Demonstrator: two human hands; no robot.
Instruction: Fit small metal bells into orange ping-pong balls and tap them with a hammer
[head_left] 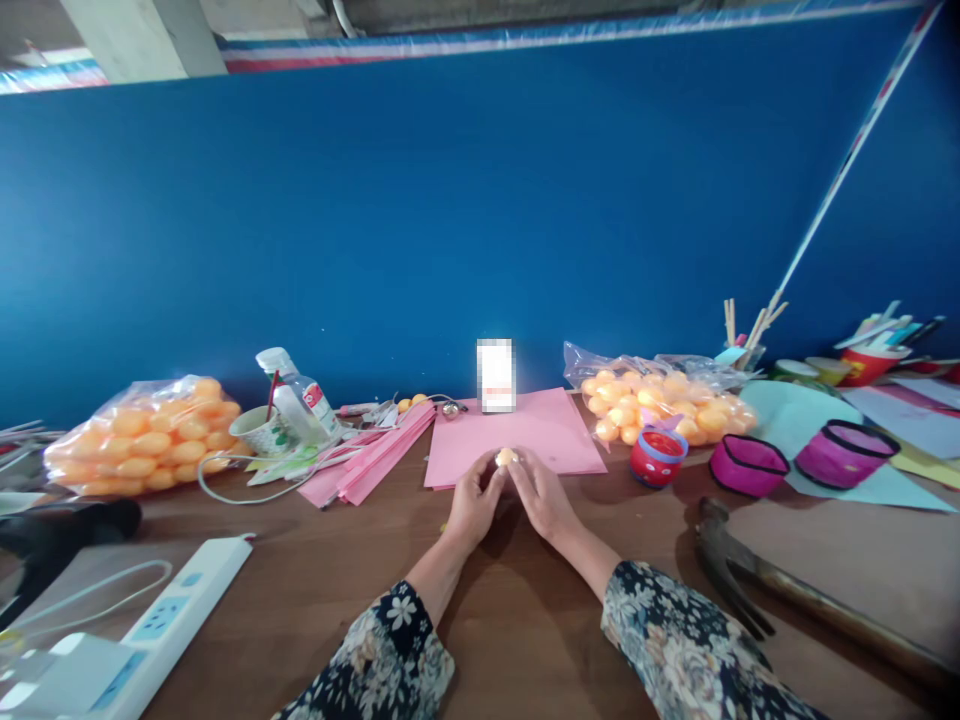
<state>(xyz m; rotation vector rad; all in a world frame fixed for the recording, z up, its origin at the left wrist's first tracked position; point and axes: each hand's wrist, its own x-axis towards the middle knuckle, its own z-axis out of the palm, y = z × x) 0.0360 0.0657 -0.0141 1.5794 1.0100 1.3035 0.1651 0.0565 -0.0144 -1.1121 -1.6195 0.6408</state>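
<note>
My left hand (474,497) and my right hand (541,492) meet at the middle of the wooden table (315,600), fingers pinched together on a small orange ball (506,457). The ball sits between the fingertips of both hands, just above the near edge of a pink paper sheet (525,430). Both forearms wear dark flowered sleeves.
Clear bags of orange balls lie at the left (142,435) and right (660,395). A red cup (657,456), two magenta cups (748,465), a hammer (750,575), a power strip (180,600), a plastic bottle (300,395) and pink paper stacks (371,460) surround the hands. A blue wall stands behind.
</note>
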